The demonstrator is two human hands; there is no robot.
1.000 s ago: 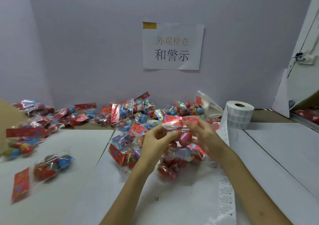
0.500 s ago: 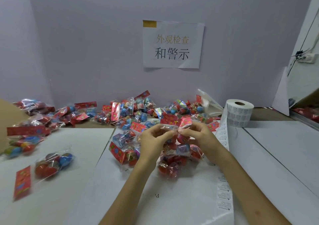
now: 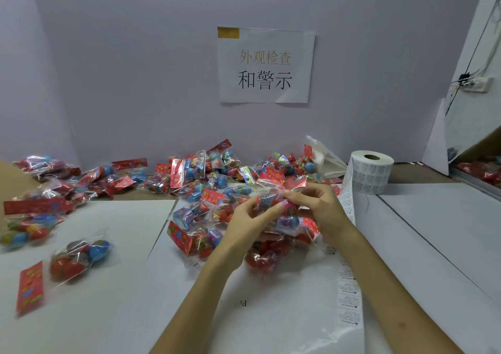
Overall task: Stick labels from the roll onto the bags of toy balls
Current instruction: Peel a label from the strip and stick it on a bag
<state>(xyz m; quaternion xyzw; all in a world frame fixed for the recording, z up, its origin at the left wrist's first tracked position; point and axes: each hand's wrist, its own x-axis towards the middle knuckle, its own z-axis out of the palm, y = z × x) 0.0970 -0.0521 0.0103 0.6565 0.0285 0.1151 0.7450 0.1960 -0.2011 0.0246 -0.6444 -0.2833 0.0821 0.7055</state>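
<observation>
The clear bags (image 3: 81, 256) hold red and blue balls (image 3: 98, 250), with red flower-printed cards (image 3: 29, 288). The label roll (image 3: 371, 176) is white, printed grey. The sign (image 3: 265, 66) is white, lettered gold and black.

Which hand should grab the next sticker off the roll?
Probably the right hand: the label roll stands on its side, and the label strip runs right beside its wrist. The left hand, gripping the same bag, is farther away.
</observation>
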